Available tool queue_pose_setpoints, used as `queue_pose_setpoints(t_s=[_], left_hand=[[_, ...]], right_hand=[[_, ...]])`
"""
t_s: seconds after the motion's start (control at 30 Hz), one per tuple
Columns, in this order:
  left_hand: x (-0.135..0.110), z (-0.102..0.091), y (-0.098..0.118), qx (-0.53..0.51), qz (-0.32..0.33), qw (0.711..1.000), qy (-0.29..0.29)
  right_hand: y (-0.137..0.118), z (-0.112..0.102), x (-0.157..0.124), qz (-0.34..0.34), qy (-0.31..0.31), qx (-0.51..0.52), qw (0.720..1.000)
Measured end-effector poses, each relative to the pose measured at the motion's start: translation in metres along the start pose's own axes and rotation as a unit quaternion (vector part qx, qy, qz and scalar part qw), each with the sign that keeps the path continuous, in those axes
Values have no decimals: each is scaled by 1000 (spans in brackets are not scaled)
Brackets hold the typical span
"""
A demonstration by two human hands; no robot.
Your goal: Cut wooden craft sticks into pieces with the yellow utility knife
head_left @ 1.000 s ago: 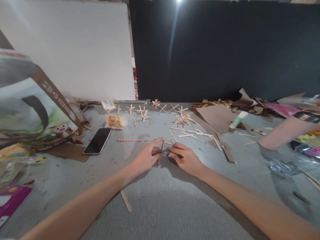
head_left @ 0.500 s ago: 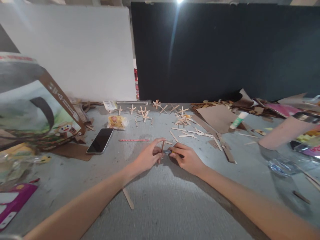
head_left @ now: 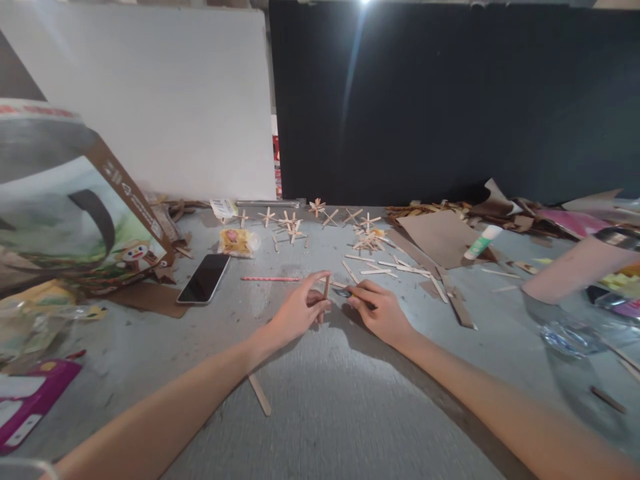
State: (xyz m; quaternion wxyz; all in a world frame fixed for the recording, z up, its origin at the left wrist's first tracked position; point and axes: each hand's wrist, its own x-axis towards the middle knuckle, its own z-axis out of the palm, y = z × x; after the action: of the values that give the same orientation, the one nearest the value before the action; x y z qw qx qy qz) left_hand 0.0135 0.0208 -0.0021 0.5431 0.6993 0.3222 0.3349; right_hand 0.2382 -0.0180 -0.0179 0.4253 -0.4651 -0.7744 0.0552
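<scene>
My left hand (head_left: 299, 309) rests on the grey table (head_left: 320, 413) and pinches a short wooden stick (head_left: 326, 287) that stands nearly upright between thumb and forefinger. Just to its right, my right hand (head_left: 381, 311) is closed around a small dark tool (head_left: 345, 293) whose tip points at the foot of that stick. The two hands are a few centimetres apart. Loose wooden sticks (head_left: 380, 267) lie just beyond them, and several glued star-shaped stick pieces (head_left: 295, 225) sit farther back.
A black phone (head_left: 204, 278) and a red pencil (head_left: 270, 279) lie left of the hands. A printed carton (head_left: 75, 207) stands at far left. Brown cardboard (head_left: 435, 233), a glue stick (head_left: 481, 241) and clutter fill the right. One stick (head_left: 260, 395) lies under my left forearm.
The hands have drawn slightly apart, with the right hand and its tool pulled a little rightwards from the stick. The view has shifted a bit to the right.
</scene>
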Motion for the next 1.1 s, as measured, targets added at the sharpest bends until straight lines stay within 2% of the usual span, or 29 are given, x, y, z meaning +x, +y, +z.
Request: queue_pose_setpoints(t_s=[0.1, 0.33, 1.1], left_hand=[[1, -2, 0, -6, 2, 1000, 15], [-1, 2, 6, -8, -13, 1000, 5], [-1, 2, 6, 43, -17, 998, -47]], right_hand=[[1, -1, 0, 15, 22, -2, 1000], [-4, -2, 2, -50, -47, 21, 997], [-3, -3, 2, -52, -82, 26, 995]])
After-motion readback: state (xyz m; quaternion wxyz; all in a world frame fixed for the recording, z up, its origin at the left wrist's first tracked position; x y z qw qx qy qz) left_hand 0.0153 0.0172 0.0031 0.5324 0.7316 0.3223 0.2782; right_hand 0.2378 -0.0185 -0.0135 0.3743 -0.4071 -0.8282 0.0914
